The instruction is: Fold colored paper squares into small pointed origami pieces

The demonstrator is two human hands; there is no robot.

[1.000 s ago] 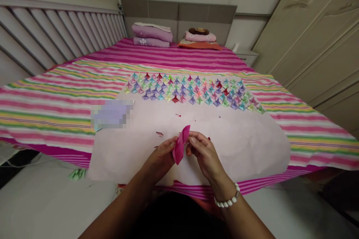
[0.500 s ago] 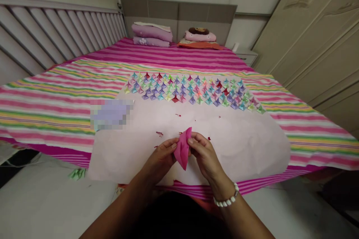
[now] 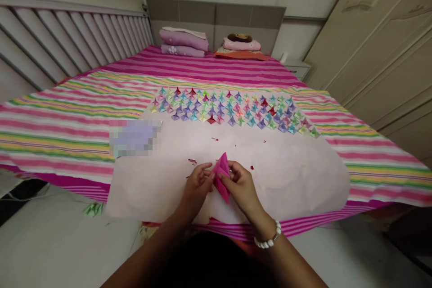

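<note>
A folded piece of bright pink paper [image 3: 222,166] is held upright between my two hands, low over a large white sheet [image 3: 290,171]. My left hand [image 3: 196,187] pinches its left edge near the middle with the thumb. From the right, my right hand [image 3: 243,189] grips it, thumb across the front and fingers behind. The fingertips behind the paper are partly hidden. Small dark red scraps [image 3: 192,161] lie around my hands on the sheet. Beyond them, several rows of small folded paper pieces [image 3: 230,107] in many colours cover the sheet's far part.
The sheet lies on a bed with a striped cover [image 3: 67,121]. A blurred purple patch [image 3: 135,137] sits at the sheet's left edge. Folded bedding [image 3: 184,42] is stacked by the headboard [image 3: 249,20]. Green paper [image 3: 92,209] lies on the floor at the left.
The pink paper has been turned in my hands, its lower tip swinging right. My right thumb has moved down and across its front, and my left fingers have lifted slightly.
</note>
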